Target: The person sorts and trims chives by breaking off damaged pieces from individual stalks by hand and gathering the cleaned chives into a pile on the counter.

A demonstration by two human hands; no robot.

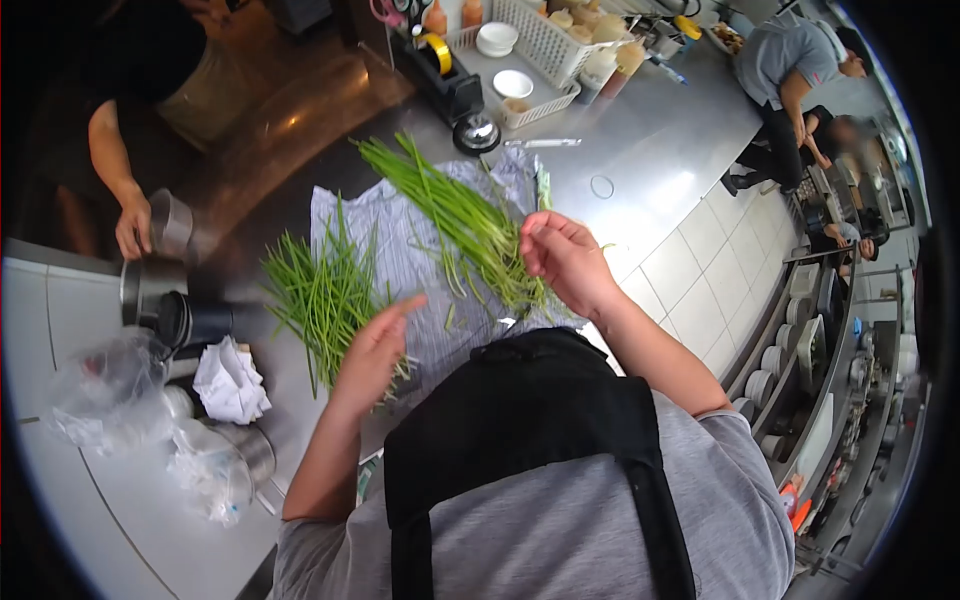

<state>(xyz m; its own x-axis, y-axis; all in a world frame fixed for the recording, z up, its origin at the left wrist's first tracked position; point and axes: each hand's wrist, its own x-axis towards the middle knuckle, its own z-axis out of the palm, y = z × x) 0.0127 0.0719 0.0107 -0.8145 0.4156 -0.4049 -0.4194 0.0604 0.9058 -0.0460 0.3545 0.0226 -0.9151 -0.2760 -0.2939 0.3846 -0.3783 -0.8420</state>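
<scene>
- My left hand is partly open, the index finger stretched out over the cloth; I can't tell whether it holds anything.
- My right hand has its thumb and fingertips drawn close together, near the root ends of the right bunch; whether a stalk is pinched there I can't tell.
- The right bunch of long green stalks lies slanted on the crumpled grey cloth, its green tips toward the far edge of the table.
- The left pile of green stalks lies partly on the cloth's left side and partly on bare table, just beside my left hand.
- Short loose bits of green lie on the cloth between them.
- A round metal bell sits beyond the cloth, near a white basket toward the far edge.
</scene>
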